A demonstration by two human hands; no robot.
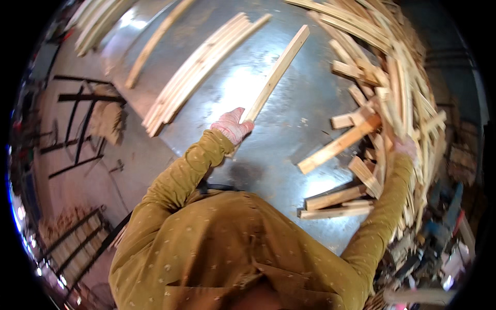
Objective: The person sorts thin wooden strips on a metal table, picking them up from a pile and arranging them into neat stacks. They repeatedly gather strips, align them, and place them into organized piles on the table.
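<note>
My left hand (232,125), in a pale reddish glove, is closed around the near end of a long wooden strip (279,67). The strip slants away from me to the upper right over a shiny metal table (289,124). Far to the right, my right hand (405,146) is at a tall, jumbled heap of wooden strips (408,98). Blur and the surrounding wood hide its fingers, so I cannot tell whether it grips a piece. Several strips lie side by side in a neat bundle (199,72), left of the one I hold.
Short wood offcuts (338,144) jut from the heap onto the table. A single strip (155,46) lies farther left, and more are stacked at the top left. A dark metal frame (80,119) stands on the floor at left, with a rack of wood pieces (77,237) below it.
</note>
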